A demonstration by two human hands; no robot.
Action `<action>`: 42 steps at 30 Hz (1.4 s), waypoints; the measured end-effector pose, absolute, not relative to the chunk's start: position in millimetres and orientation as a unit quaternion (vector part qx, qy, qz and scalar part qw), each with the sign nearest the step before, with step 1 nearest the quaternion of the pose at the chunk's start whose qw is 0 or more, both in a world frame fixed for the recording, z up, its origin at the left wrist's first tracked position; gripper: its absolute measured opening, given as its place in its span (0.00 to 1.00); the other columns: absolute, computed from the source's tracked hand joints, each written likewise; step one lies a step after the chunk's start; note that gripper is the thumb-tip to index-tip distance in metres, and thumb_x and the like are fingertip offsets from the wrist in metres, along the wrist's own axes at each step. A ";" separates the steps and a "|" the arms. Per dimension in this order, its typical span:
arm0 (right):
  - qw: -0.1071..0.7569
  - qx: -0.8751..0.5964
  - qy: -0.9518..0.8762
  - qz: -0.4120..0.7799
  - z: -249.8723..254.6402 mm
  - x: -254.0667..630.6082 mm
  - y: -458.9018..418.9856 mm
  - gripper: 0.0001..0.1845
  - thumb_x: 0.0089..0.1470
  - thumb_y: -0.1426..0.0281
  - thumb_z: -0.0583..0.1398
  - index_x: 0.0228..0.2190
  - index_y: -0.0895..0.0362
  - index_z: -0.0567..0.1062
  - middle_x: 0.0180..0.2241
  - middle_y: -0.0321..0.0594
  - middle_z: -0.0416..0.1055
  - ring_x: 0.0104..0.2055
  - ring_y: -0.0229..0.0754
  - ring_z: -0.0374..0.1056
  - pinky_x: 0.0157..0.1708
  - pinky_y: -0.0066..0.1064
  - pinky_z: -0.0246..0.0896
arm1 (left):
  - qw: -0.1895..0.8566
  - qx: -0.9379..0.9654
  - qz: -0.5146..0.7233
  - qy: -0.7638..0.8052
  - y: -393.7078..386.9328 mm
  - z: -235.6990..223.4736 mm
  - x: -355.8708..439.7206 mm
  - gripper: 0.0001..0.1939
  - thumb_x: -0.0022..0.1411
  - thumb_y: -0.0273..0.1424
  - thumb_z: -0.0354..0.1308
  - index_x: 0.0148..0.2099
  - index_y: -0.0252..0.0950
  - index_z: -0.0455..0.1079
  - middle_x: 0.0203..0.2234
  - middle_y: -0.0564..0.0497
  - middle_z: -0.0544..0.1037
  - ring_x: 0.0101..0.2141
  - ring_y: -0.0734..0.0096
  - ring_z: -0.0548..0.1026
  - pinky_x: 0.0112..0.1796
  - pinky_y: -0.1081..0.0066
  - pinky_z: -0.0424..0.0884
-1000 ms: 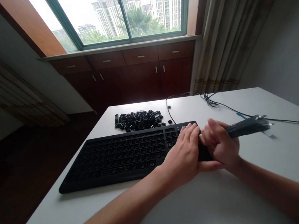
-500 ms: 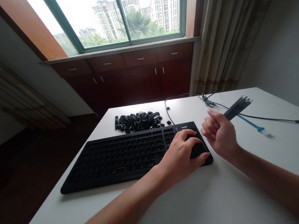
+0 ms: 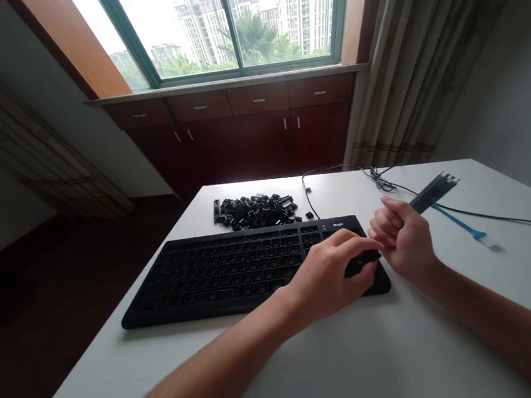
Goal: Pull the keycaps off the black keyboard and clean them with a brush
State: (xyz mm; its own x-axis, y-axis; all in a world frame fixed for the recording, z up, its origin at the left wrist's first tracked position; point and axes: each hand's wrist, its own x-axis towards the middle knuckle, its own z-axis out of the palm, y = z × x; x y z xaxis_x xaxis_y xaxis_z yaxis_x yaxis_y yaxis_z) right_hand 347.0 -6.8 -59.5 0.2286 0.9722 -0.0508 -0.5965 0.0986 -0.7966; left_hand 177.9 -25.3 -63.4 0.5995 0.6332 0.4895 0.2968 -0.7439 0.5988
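A black keyboard (image 3: 235, 271) lies across the white table (image 3: 355, 353). My left hand (image 3: 333, 274) rests over its right end, fingers curled in a pinch on a small black piece that looks like a keycap (image 3: 362, 258). My right hand (image 3: 405, 242) hovers just right of the keyboard, closed round the handle of a dark flat tool (image 3: 434, 192) that points up and to the right. A pile of loose black keycaps (image 3: 254, 209) sits behind the keyboard.
A black cable (image 3: 386, 184) runs from behind the keyboard across the table to the right edge. A blue brush-like tool (image 3: 465, 226) lies on the table to the right. Dark wood cabinets, a window and a curtain stand beyond the table.
My right hand lifted off the keyboard's right end and swung the dark tool from level to pointing up-right. My left hand's fingers curled from flat into a pinch. The view shifted a little.
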 end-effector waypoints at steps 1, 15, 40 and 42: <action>0.690 -0.366 -0.260 0.568 -59.2 347.1 -7.2 0.26 0.55 0.69 0.63 0.13 0.54 0.55 0.11 0.27 0.47 0.13 0.31 0.41 0.13 0.29 0.38 | 0.236 0.854 0.373 0.275 -20.4 -60.0 173.4 0.15 0.66 0.29 0.60 0.55 0.39 0.74 0.45 0.47 0.78 0.40 0.70 0.79 0.43 0.70 0.78; 0.640 -0.340 -0.334 0.602 -63.5 345.4 -10.5 0.24 0.56 0.67 0.63 0.15 0.55 0.58 0.14 0.28 0.49 0.16 0.32 0.44 0.17 0.30 0.41 | -0.009 0.747 0.294 0.596 71.9 -46.0 56.4 0.14 0.65 0.36 0.60 0.51 0.38 0.76 0.39 0.47 0.84 0.38 0.61 0.82 0.44 0.61 0.76; 0.650 -0.326 -0.351 0.589 -58.2 338.4 -11.4 0.16 0.56 0.57 0.67 0.30 0.54 0.70 0.19 0.27 0.58 0.18 0.30 0.49 0.15 0.22 0.44 | 0.034 0.914 0.272 0.299 2.0 -53.5 147.3 0.14 0.71 0.41 0.55 0.47 0.36 0.75 0.40 0.47 0.81 0.41 0.62 0.78 0.47 0.61 0.73; 0.639 -0.339 -0.341 0.600 -57.6 337.5 -10.9 0.20 0.57 0.55 0.67 0.26 0.55 0.69 0.18 0.27 0.56 0.17 0.29 0.47 0.14 0.22 0.42 | 0.051 0.924 0.265 0.272 -4.1 -57.0 152.8 0.16 0.69 0.44 0.58 0.46 0.36 0.75 0.40 0.48 0.82 0.40 0.62 0.78 0.45 0.61 0.73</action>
